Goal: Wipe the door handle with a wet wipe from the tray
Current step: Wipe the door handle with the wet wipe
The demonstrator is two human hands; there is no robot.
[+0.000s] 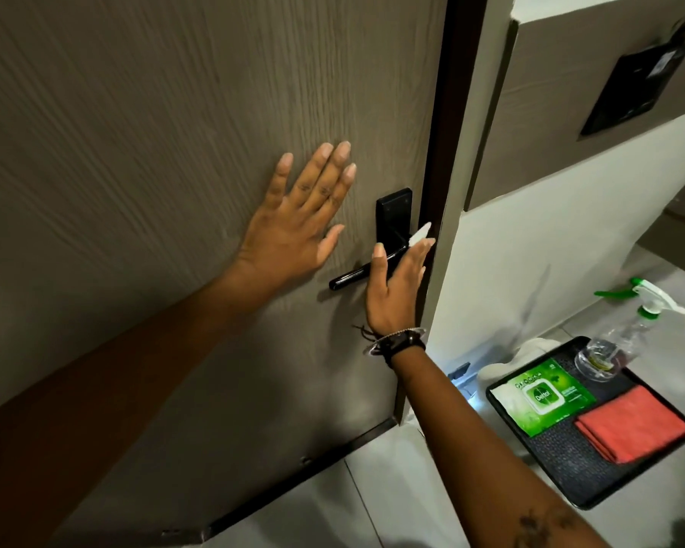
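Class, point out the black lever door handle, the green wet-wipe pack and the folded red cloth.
black lever door handle (347, 278), head view, lever's free end
green wet-wipe pack (546, 397), head view, label
folded red cloth (633, 425), head view, top face

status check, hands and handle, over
Left hand flat on door. Right hand presses wet wipe on door handle. Nothing in the way.

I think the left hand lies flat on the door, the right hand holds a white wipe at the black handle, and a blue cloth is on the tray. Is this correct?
One detail is wrong: the cloth on the tray is red, not blue, as the head view shows. The rest holds: the left hand lies flat on the door, and the right hand holds a white wipe at the black handle.
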